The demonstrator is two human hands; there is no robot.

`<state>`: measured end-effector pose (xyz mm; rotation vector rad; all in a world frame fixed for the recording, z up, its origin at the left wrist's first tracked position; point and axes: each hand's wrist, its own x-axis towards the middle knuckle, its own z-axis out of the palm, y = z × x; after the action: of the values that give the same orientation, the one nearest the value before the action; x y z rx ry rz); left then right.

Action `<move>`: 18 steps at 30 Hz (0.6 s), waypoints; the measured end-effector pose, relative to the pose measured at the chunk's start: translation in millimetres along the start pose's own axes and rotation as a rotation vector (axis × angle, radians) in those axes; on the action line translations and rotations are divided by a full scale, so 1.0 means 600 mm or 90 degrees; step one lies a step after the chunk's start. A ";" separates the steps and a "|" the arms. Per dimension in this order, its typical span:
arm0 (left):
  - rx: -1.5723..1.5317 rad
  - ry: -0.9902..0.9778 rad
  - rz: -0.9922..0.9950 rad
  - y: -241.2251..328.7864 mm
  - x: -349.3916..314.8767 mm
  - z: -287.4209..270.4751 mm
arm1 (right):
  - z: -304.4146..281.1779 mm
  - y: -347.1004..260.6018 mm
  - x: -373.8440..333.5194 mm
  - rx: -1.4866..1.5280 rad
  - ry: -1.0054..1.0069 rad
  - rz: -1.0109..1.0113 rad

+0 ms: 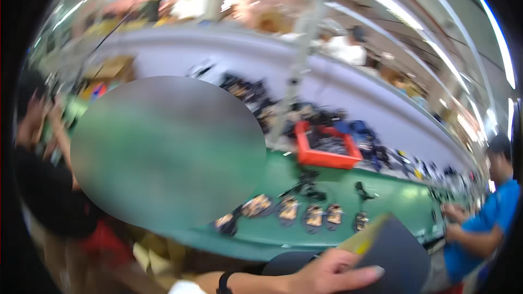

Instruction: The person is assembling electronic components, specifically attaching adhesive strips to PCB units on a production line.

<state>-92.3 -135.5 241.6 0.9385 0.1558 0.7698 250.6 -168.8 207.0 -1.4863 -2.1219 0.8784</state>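
Fingers (357, 279) of the left hand (322, 275), as I see from far, are closed on a dark grey panel (402, 258), before the near side of the green table (400, 200). The right hand I cannot see. I judge the panel light, rather stiff, maybe smooth; its edge is the good holding place.
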 end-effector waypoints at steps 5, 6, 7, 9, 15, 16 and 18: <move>-0.014 0.064 0.287 -0.040 -0.022 0.025 | 0.009 0.051 -0.009 -0.011 -0.218 -0.046; 0.000 0.135 0.256 -0.083 -0.008 0.005 | 0.012 0.060 -0.008 -0.013 -0.244 -0.055; 0.011 0.196 0.221 -0.126 0.008 -0.013 | 0.009 0.070 -0.011 -0.016 -0.262 -0.061; 0.036 0.290 0.133 -0.180 0.016 -0.033 | 0.003 0.085 -0.030 -0.017 -0.269 -0.070; -0.026 0.317 0.419 0.000 -0.019 -0.069 | -0.025 0.074 -0.068 -0.033 -0.132 -0.113; -0.025 0.294 0.417 0.022 -0.017 -0.080 | -0.033 0.085 -0.081 -0.039 -0.089 -0.116; 0.022 0.421 0.508 0.011 -0.103 -0.047 | -0.021 0.101 -0.031 0.019 -0.192 -0.157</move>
<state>-153.0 -155.1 217.6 0.7360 0.3810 1.8146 306.2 -168.6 174.6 -1.0998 -2.4285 1.0884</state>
